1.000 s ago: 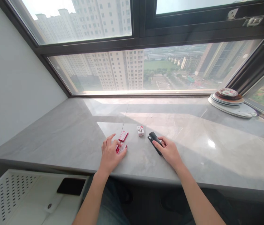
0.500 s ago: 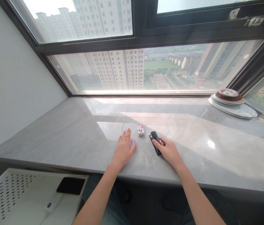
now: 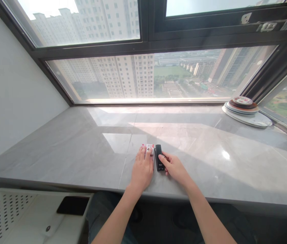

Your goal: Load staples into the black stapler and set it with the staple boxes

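My right hand (image 3: 172, 165) grips a black stapler (image 3: 159, 159), thumb on top and fingers around its right side. The stapler rests on the grey counter, pointing away from me. Close to its left side are small white-and-red boxes (image 3: 149, 147) that look like staple boxes, side by side. My left hand (image 3: 142, 167) has its fingers close together over these boxes and covers their near part. The left thumb lies close to the stapler, and what is under the palm is hidden.
A stack of plates or lids (image 3: 244, 110) stands at the back right of the counter (image 3: 64, 145) by the window. Below the front edge at left, a black phone (image 3: 72, 205) lies on a white perforated surface (image 3: 21, 217).
The stapler has moved left and turned straighter in my right hand. My left hand has shifted right, onto the white-and-red box that stood apart. Boxes and stapler now sit close together.
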A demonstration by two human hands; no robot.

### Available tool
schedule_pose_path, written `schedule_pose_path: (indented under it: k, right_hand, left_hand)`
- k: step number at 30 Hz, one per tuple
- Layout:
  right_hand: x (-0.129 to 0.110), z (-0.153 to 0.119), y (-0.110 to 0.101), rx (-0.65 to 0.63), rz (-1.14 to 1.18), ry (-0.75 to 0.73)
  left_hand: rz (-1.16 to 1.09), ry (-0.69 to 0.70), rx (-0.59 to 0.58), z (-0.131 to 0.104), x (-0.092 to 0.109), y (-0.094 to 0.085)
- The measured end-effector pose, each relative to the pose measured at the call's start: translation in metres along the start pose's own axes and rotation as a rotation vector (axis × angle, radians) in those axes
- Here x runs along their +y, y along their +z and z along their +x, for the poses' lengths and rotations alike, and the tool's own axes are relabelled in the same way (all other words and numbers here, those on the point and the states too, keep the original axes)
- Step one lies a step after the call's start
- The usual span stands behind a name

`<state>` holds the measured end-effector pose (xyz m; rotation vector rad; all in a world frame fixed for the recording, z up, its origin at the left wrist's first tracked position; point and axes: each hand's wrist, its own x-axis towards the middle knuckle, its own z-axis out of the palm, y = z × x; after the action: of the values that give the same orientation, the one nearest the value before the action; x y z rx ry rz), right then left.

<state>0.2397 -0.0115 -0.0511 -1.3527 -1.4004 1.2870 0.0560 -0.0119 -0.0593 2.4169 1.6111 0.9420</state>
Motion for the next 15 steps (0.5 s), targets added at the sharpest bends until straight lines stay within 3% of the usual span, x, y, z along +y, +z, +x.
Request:
schedule_pose_path:
  k: [3, 5, 12, 15]
  right_hand:
    - [-0.004, 0.004, 0.032, -0.046, 0.041, -0.032]
    - [-0.009, 0.012, 0.057, -0.055, 0.063, -0.046]
    - [-0.031, 0.069, 0.150, -0.316, 0.169, -0.057]
    - [-0.040, 0.088, 0.181, -0.346, 0.174, -0.050]
  left_hand:
    - [0.035, -0.017, 0.008, -0.008, -0.012, -0.011]
    - [0.068, -0.024, 0.005, -0.012, -0.031, -0.023]
    - [0.195, -0.077, -0.027, -0.014, -0.142, -0.082]
    - [0.208, -0.080, -0.041, -0.012, -0.175, -0.098]
